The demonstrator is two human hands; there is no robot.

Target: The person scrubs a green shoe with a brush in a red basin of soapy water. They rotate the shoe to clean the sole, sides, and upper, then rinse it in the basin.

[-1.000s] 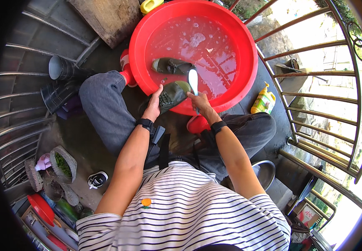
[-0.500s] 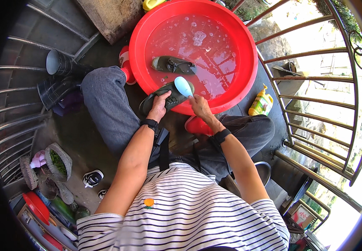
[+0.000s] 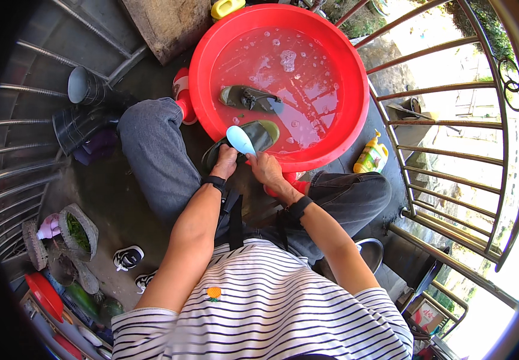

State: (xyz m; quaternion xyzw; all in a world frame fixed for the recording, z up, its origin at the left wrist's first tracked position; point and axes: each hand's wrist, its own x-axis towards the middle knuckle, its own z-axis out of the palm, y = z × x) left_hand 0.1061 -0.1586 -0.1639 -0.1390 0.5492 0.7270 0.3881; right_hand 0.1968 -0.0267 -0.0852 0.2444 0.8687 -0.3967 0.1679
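Observation:
My left hand (image 3: 226,161) is closed on the heel end of a dark green canvas shoe (image 3: 261,135), tilted at the near rim of a large red basin (image 3: 355,120). In my right hand (image 3: 268,170) is the handle of a light blue brush (image 3: 241,140) with an oval head. The brush head lies over the shoe close to my left hand; its underside is hidden. A second green shoe (image 3: 250,98) with laces sits partly under the cloudy, sudsy water in the basin.
A yellow bottle (image 3: 372,153) stands right of the basin, beside metal railings (image 3: 451,123). Black rubber boots (image 3: 79,129) lie at the left. Lower left are grey shoes (image 3: 79,231) and a black-and-white sneaker (image 3: 128,258). A wooden board (image 3: 166,27) leans at the back.
The brush has moved left, from the toe side of the shoe toward my left hand, with my right hand following. The shoe has turned, so its laces no longer show.

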